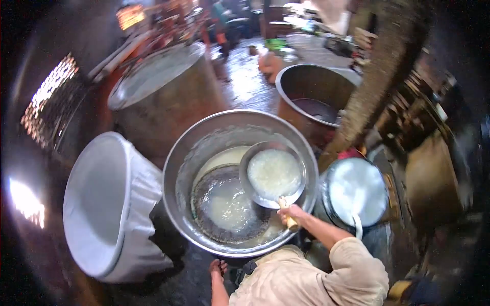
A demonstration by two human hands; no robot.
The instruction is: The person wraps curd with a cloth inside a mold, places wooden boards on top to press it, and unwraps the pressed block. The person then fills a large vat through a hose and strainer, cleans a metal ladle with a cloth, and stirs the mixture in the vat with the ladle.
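My right hand (291, 215) is wrapped round the wooden handle of a large metal ladle (245, 176) with a wide, round bowl. Cloudy whitish liquid (274, 174) fills the ladle's bowl, which is over the right side of a big metal vat (176, 214). Inside the vat, a dark round mesh-like surface (204, 224) has pale liquid pooled in its middle, and more pale liquid shows around it. My left hand (218, 266) hangs low just outside the vat's near rim, fingers loosely bent and apart, with nothing visible in it.
A white cloth-draped tub (125, 204) stands left. To the right is a container of white liquid (357, 183) with a pale pipe or stream at it. Behind stand a wide vat (168, 97) and a deep pot (283, 104). A thick post (380, 86) slants down at right.
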